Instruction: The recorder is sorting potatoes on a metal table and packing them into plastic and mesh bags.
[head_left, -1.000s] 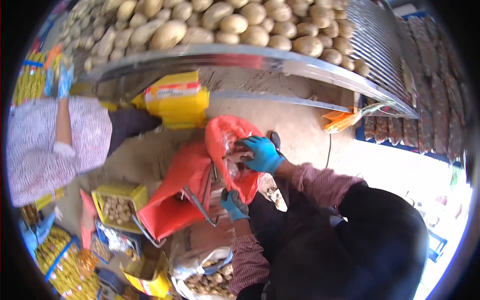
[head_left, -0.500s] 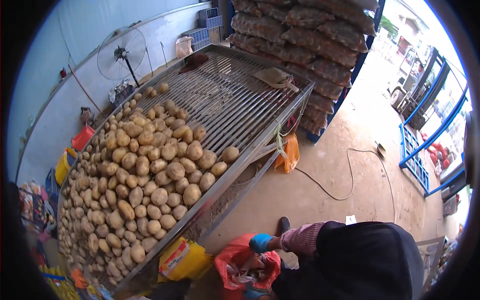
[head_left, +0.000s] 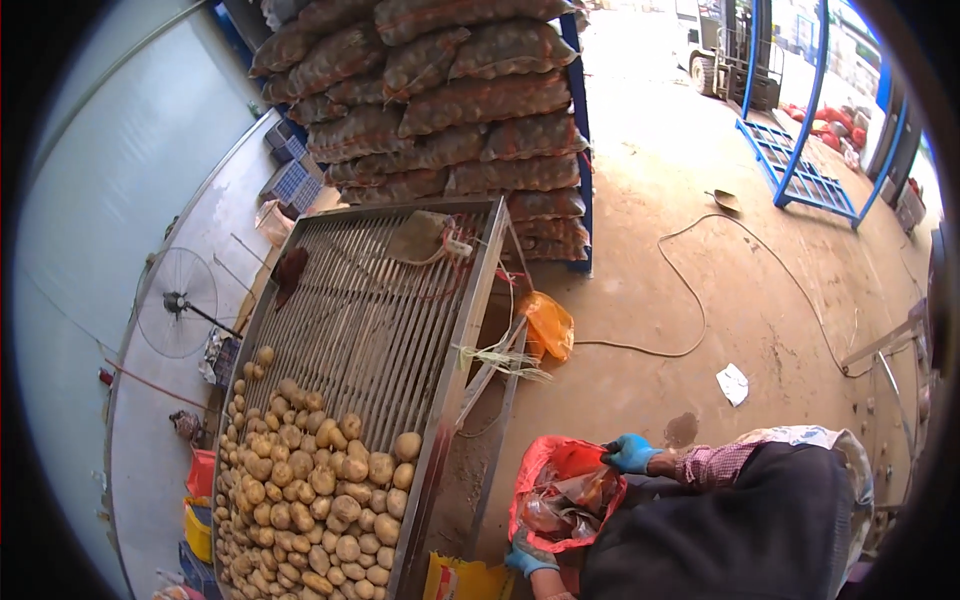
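Note:
A red plastic bag (head_left: 532,462), its mouth spread wide, is held beside the dark garment over my body at the lower right. My right hand (head_left: 630,453), in a blue glove, pinches the bag's upper right rim, with a checked sleeve behind it. The lower left rim is in my left hand (head_left: 529,556), also gloved in blue, and its fingers are partly hidden by the bag. Crumpled, partly clear plastic pieces (head_left: 570,503) lie inside the bag; their exact kind is unclear. Left of the bag stands a slatted metal sorting table (head_left: 375,290) with many potatoes (head_left: 310,490) heaped on its near part.
Full mesh sacks (head_left: 440,110) are stacked beyond the table. An orange bag (head_left: 548,325) hangs at its corner, and a yellow bag (head_left: 465,578) is below its side. On the floor lie a cord (head_left: 690,340), a scoop (head_left: 724,200) and white paper (head_left: 733,384). A fan (head_left: 177,303) stands left.
The view has swung to the right, so the table sits lower and further left. The red bag appears further right and higher, with both my hands still at its rim.

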